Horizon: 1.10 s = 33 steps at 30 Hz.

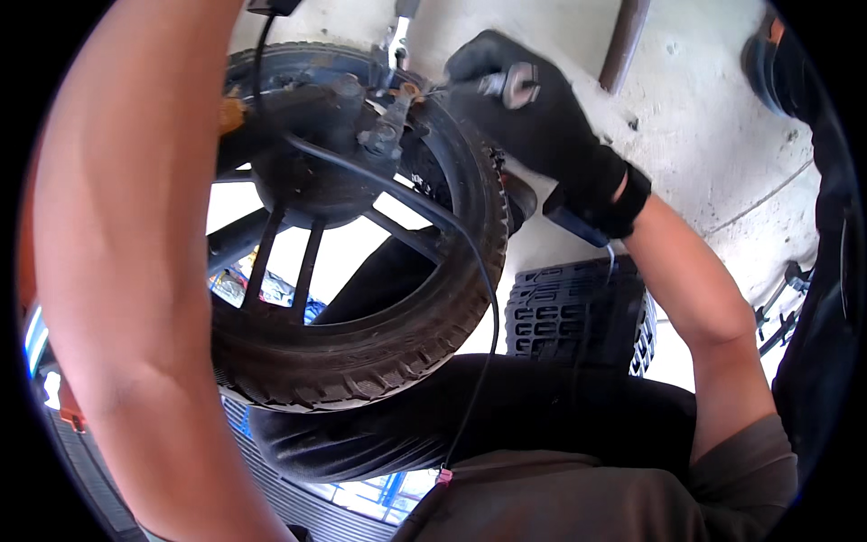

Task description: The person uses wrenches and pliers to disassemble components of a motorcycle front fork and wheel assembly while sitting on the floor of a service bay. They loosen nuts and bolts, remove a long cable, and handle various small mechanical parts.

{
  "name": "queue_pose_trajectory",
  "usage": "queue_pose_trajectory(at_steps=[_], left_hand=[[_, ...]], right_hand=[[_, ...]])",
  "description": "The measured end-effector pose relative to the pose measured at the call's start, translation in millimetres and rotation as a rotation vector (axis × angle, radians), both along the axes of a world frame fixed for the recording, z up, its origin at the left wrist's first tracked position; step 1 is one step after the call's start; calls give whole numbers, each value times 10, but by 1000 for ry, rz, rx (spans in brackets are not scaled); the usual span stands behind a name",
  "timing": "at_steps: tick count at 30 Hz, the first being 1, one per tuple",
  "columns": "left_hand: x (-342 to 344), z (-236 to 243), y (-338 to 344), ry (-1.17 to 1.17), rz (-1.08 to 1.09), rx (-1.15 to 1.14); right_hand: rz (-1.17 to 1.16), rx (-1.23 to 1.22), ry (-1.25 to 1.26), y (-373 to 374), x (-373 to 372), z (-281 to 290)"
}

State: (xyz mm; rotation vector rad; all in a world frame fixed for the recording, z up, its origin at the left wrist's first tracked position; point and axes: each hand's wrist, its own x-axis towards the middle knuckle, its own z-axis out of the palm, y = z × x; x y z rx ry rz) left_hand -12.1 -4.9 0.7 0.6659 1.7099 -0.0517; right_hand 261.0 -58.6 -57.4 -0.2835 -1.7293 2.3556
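Observation:
A spoked motorcycle wheel with a black tyre (361,366) stands in front of me, with a dark hub (316,194) at its middle. My right hand (533,108), in a black glove, is at the wheel's upper right side. Its fingers are curled together near a rusty nut (409,91) and a grey metal lever arm (386,131); what they hold, if anything, I cannot make out. A shiny metal tool or rod (398,41) stands upright just left of that hand. My left forearm (135,253) crosses the left side, its hand beyond the upper edge.
A black cable (474,244) runs across the wheel and down to a small pink clip (443,476). Below my right wrist is a black ridged block (569,312). My dark-trousered leg (379,425) lies under the tyre. Another person's dark-clothed leg (831,181) is at the right.

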Motion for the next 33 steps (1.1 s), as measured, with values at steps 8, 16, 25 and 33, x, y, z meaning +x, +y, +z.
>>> queue_pose_trajectory(at_steps=[8,16,25,33], left_hand=[[179,-125,-136,139,-138,208],[314,51,97,208,-170,60],[337,-61,100,160,-138,22],[327,-26,129,153,-185,2]], right_hand=[[330,-306,-562,414,-202,-143],[465,-148,-328,296,-378,-97],[484,-119,-316,269,-399,-297],[523,-278,-502,291,-405,-217]])
